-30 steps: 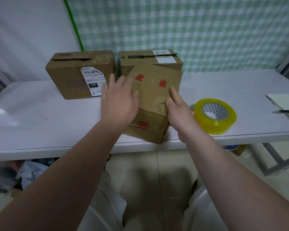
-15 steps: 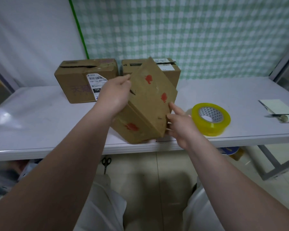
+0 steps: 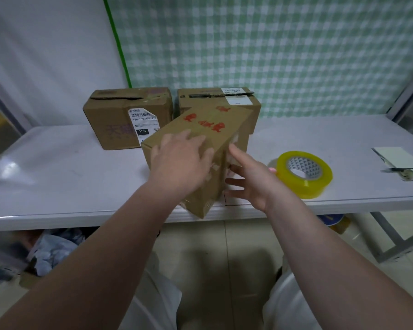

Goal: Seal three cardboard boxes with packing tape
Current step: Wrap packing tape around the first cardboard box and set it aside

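Your left hand (image 3: 181,160) lies flat on the tilted box (image 3: 208,125), fingers apart. Your right hand (image 3: 250,179), fingers spread, touches its side. The tape roll (image 3: 303,173) sits just beside those fingers.

Dim, soft light; wide-angle edges bend, slight blur.

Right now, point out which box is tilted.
The front box with red stamps, tilted on its lower edge under the left hand. The back-left box and back-right box sit flat on the table.

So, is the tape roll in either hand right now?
No: the tape roll lies on the table, while left hand and right hand are at the tilted box.
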A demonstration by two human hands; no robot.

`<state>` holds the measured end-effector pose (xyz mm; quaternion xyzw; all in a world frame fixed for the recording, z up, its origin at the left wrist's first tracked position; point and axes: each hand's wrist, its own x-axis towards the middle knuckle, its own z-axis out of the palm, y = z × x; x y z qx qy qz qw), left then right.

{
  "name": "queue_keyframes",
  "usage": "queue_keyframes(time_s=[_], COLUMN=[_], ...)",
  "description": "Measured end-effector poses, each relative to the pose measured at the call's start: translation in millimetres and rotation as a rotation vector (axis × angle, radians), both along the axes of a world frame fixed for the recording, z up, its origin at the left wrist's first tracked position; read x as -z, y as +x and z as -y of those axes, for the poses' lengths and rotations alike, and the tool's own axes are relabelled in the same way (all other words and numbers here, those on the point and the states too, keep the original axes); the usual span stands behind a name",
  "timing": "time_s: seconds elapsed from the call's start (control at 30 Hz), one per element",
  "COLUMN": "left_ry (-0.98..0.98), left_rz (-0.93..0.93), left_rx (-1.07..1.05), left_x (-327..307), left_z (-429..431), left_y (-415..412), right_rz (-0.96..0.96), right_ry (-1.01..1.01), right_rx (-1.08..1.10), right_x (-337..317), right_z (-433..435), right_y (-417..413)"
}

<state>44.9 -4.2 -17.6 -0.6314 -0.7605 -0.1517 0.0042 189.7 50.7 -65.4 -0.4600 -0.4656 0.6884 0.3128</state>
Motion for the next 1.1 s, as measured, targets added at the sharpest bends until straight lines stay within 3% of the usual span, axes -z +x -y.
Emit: queue_keyframes(time_s=[0.07, 0.2, 0.33, 0.4, 0.57, 0.7, 0.77, 0.8, 0.87, 0.93, 1.1], left_ry=[-0.030, -0.089, -0.047, -0.035, 0.064, 0.287, 0.395, 0.437, 0.447, 0.392, 0.021], left_rz=[0.057, 0.402, 0.872, 0.994, 0.908, 0.543, 0.462, 0.519, 0.819, 1.041, 1.416], left_rx=[-0.122, -0.199, -0.292, -0.269, -0.115, 0.075, 0.144, 0.153, 0.109, 0.006, -0.074], left_x=[-2, 4, -1, -5, -14, -21, -26, -27, -27, -18, 7], left_z=[-2, -8, -6, -5, 7, 19, 23, 23, 22, 15, 9], left_y=[-10, -37, -52, -54, -45, -29, -24, -25, -28, -39, -60], right_rz=[0.024, 0.036, -0.093, -0.189, -0.355, -0.442, -0.553, -0.609, -0.683, -0.663, -0.491], right_ry=[-0.002, -0.154, -0.339, -0.369, -0.360, -0.318, -0.346, -0.368, -0.405, -0.396, -0.332], right_rx=[-0.009, 0.087, 0.074, 0.032, 0.025, 0.109, 0.155, 0.160, 0.104, 0.038, 0.067], right_x=[-1, 4, 11, 11, 6, -2, -3, -4, -8, -11, -18], right_z=[-1, 2, 3, 2, -2, -1, -6, -9, -14, -16, -15], right_y=[-2, -5, -9, -12, -16, -13, -3, 4, 17, 26, 29])
